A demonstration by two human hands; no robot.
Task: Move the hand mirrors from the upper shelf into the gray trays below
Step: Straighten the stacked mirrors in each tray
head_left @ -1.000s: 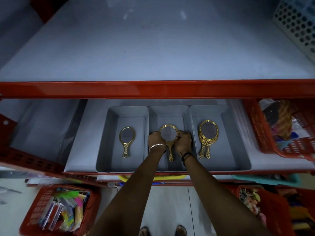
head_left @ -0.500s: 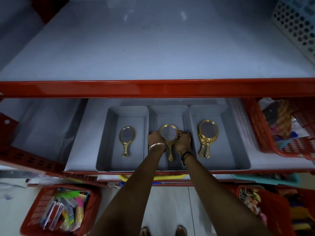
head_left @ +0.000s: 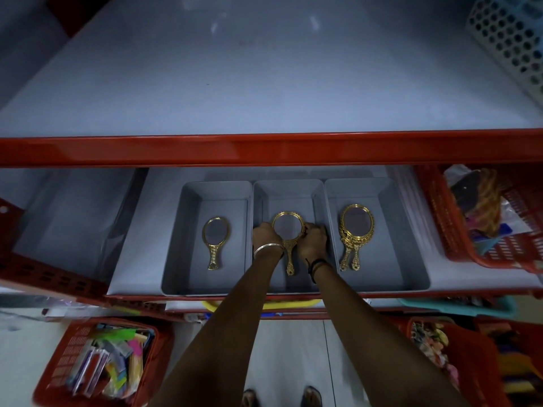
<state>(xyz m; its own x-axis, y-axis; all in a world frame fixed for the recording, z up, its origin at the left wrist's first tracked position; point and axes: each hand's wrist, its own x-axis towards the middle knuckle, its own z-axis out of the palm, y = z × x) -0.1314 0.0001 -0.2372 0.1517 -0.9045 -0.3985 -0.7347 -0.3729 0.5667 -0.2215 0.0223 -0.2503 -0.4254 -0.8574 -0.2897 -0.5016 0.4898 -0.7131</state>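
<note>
Three gray trays stand side by side on the lower shelf. The left tray (head_left: 188,230) holds a small gold oval hand mirror (head_left: 215,240). The right tray (head_left: 399,230) holds two stacked ornate gold mirrors (head_left: 356,230). In the middle tray (head_left: 288,192) lies a round gold hand mirror (head_left: 288,230), handle toward me. My left hand (head_left: 266,235) grips its frame on the left and my right hand (head_left: 314,239) grips it on the right. The upper shelf (head_left: 264,83) shows no mirrors.
A red shelf rail (head_left: 264,148) crosses above the trays. A white perforated basket (head_left: 511,39) stands at the upper right. Red baskets of goods sit at right (head_left: 458,236), lower left (head_left: 97,362) and lower right (head_left: 458,362). My feet show on the floor below.
</note>
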